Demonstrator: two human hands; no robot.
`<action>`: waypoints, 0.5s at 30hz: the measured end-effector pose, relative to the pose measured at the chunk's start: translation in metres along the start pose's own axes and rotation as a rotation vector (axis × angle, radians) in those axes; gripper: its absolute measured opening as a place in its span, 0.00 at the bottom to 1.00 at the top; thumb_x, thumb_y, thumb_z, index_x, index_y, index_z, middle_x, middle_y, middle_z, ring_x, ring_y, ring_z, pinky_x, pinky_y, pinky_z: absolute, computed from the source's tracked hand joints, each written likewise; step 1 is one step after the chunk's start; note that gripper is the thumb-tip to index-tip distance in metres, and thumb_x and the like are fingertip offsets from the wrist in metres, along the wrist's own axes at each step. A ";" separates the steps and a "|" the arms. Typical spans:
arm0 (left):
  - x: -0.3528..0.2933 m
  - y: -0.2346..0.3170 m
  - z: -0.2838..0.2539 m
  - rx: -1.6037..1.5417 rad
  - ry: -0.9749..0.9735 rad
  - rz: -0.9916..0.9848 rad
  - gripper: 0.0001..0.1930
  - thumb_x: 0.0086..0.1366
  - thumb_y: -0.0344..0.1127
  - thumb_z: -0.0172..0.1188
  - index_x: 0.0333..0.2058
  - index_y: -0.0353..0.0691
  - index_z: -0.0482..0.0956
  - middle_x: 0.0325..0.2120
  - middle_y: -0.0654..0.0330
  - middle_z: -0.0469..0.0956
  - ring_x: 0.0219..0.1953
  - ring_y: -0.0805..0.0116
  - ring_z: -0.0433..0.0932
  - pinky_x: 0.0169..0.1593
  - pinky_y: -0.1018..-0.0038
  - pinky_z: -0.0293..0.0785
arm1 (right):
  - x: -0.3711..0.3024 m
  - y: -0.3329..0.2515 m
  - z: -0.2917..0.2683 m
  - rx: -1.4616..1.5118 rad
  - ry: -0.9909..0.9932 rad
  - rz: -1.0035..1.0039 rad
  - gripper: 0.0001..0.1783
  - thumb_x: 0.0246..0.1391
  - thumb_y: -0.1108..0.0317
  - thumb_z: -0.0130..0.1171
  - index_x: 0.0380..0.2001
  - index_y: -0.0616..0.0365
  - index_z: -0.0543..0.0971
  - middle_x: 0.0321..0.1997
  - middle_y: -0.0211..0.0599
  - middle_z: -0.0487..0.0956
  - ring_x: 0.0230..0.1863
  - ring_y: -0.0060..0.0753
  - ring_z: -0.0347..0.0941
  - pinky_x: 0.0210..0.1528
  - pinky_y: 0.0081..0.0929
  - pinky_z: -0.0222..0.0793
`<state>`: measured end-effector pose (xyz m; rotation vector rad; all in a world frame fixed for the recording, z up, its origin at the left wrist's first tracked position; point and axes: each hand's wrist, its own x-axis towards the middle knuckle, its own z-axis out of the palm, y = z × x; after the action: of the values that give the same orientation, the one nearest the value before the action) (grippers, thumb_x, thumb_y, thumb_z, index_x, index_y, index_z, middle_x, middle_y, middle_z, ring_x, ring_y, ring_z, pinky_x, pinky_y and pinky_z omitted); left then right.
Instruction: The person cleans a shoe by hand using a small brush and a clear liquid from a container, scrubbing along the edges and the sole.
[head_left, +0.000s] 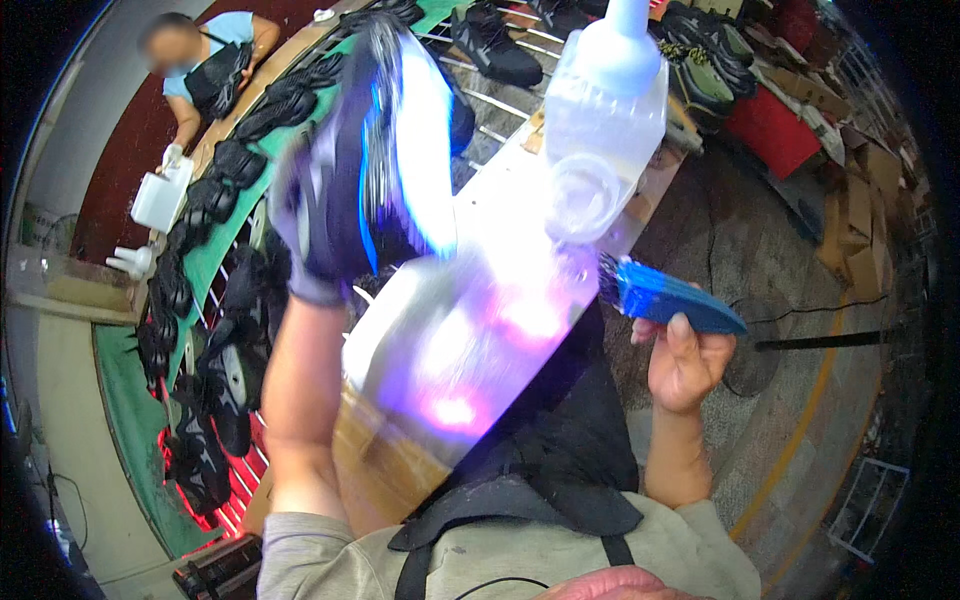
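Observation:
My left hand (312,255), in a greyish glove, grips a dark shoe (335,185) held up over the left side of the bench; most of its fingers are hidden or blurred. The shoe's sole (425,150) faces right and glares white, with blue along its edge. In my bare right hand (690,362) is a blue-handled brush (670,297), pinched between thumb and fingers. Its dark bristles point left, at the bench's right edge. Just beyond the bristles is a round clear plastic cup (583,197), in front of a translucent bottle (610,110) with a white top.
Bright white and purple light washes over the narrow bench (400,385). To the left, a curved green-edged conveyor (222,262) carries several dark shoes. Across it, a co-worker (215,65) touches a white container (162,195). More shoes, a red box (770,125) and cardboard (862,215) are at right.

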<state>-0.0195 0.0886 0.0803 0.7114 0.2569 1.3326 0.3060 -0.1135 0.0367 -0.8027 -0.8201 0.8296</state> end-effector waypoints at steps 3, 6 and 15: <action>0.144 0.001 0.022 0.237 -0.028 0.100 0.21 0.75 0.42 0.46 0.56 0.33 0.75 0.55 0.49 0.79 0.55 0.56 0.79 0.64 0.60 0.72 | 0.018 0.004 -0.026 -0.019 0.092 -0.027 0.15 0.58 0.68 0.62 0.41 0.71 0.79 0.34 0.47 0.81 0.26 0.32 0.78 0.28 0.30 0.77; 0.292 0.007 -0.020 0.346 -0.207 0.048 0.21 0.70 0.44 0.55 0.52 0.34 0.78 0.47 0.51 0.83 0.47 0.59 0.83 0.55 0.64 0.79 | 0.040 0.004 -0.043 -0.043 0.127 -0.050 0.14 0.59 0.67 0.61 0.39 0.71 0.79 0.36 0.47 0.78 0.26 0.32 0.76 0.29 0.30 0.76; 0.473 -0.122 -0.039 1.372 0.353 0.149 0.21 0.64 0.47 0.63 0.45 0.34 0.81 0.39 0.52 0.85 0.41 0.63 0.83 0.45 0.65 0.78 | 0.113 0.017 -0.109 -0.169 0.098 -0.134 0.14 0.62 0.64 0.59 0.37 0.68 0.78 0.37 0.47 0.76 0.28 0.32 0.75 0.24 0.27 0.73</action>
<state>0.1722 0.5398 0.0812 1.6268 1.5055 1.2980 0.4419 -0.0396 0.0071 -0.9201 -0.8550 0.6029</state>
